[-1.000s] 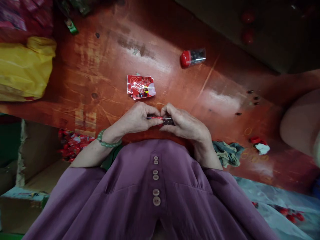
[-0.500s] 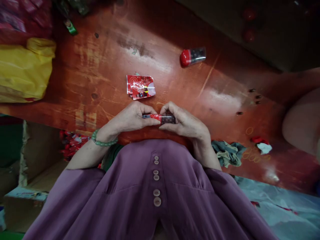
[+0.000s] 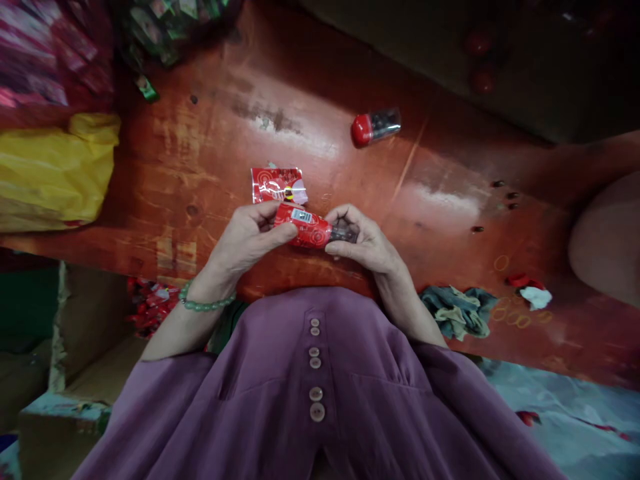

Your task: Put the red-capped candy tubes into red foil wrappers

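A small clear tube with a red printed sleeve around most of its length is held between both hands just above the near edge of the red-brown wooden table, at the centre of the view. The left hand is clenched on the sleeved end — thumb on the near side, fingers curled over the far side — while the right hand pinches the bare clear end, through which dark contents can be seen. The tube lies roughly level, tilted slightly down toward 3 o'clock. A green bead bracelet is worn on the left wrist, and a purple buttoned shirt fills the lower part of the view.

At 12 o'clock from the hands, just beyond them and apart from the tube, a small stack of flat red printed sleeves lies on the table. Farther out, at about 1 o'clock, a second clear tube with a red cap lies on its side, well apart from the hands. A yellow plastic bag is seen at 9 o'clock near the table's left end. At 3 o'clock a crumpled grey-green cloth rests near the table edge — beyond it a few rubber bands are scattered on the wood.
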Demonstrator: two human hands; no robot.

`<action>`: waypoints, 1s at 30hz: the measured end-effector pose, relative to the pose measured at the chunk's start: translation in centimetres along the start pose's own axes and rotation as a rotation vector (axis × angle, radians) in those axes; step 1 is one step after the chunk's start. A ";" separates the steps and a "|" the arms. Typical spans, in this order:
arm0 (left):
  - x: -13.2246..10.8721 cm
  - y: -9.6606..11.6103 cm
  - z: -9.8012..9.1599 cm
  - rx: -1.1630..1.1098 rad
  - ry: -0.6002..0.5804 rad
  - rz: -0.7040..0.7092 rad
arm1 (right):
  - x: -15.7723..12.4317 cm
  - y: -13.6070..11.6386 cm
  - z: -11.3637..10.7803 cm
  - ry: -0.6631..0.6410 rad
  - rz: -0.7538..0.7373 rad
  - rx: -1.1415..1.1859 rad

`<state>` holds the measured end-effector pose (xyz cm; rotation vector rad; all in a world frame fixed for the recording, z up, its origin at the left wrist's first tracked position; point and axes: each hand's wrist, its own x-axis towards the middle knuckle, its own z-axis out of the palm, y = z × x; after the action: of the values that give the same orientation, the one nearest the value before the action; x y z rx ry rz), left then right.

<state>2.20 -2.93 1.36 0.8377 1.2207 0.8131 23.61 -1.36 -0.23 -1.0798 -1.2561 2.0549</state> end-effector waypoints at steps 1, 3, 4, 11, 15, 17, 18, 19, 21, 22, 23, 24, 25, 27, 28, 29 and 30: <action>-0.2 -0.4 0.1 -0.103 0.037 0.011 | 0.1 0.3 0.3 0.041 -0.005 0.036; -0.6 -1.1 0.6 -0.257 0.075 -0.002 | 0.6 0.6 1.1 0.101 -0.026 0.089; -0.7 -1.4 1.0 -0.301 0.093 -0.018 | 0.8 0.6 1.6 0.120 -0.041 0.098; 0.1 -1.1 3.4 -0.416 0.326 0.041 | 1.6 -0.1 2.9 0.117 -0.142 0.055; 0.8 -1.1 3.3 -0.388 0.388 0.066 | 1.9 0.8 1.9 0.076 -0.083 0.061; 1.0 -1.4 3.3 -0.372 0.387 0.089 | 2.0 1.1 1.7 0.097 -0.107 0.036; 1.1 -1.5 3.4 -0.364 0.391 0.102 | 2.1 1.2 1.7 0.119 -0.140 -0.001; 1.1 -1.6 3.5 -0.354 0.404 0.115 | 2.1 1.2 1.7 0.152 -0.188 -0.061; 1.3 -1.7 3.7 -0.337 0.441 0.134 | 2.1 1.2 1.9 0.234 -0.307 -0.232; 1.4 -1.7 3.8 -0.334 0.455 0.138 | 2.0 1.1 2.0 0.273 -0.369 -0.316; 1.4 -1.7 3.9 -0.335 0.459 0.139 | 2.0 1.1 2.0 0.303 -0.423 -0.383; 1.5 -1.6 3.9 -0.338 0.453 0.140 | 1.9 1.2 2.1 0.326 -0.466 -0.423; 1.6 -1.6 4.0 -0.341 0.443 0.144 | 1.8 1.3 2.1 0.339 -0.493 -0.435; 1.9 -1.4 4.2 -0.339 0.427 0.163 | 1.7 1.7 2.1 0.341 -0.496 -0.385; 2.0 -1.4 4.3 -0.334 0.426 0.171 | 1.7 1.9 2.1 0.336 -0.481 -0.341; 2.1 -1.3 4.4 -0.327 0.428 0.175 | 1.7 2.1 2.1 0.335 -0.467 -0.300; 2.1 -1.3 4.5 -0.321 0.429 0.175 | 1.7 2.2 2.1 0.342 -0.464 -0.279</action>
<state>7.04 -2.09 -0.08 0.5237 1.3498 1.3417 20.93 -2.10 -2.25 -1.0766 -1.4700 1.3199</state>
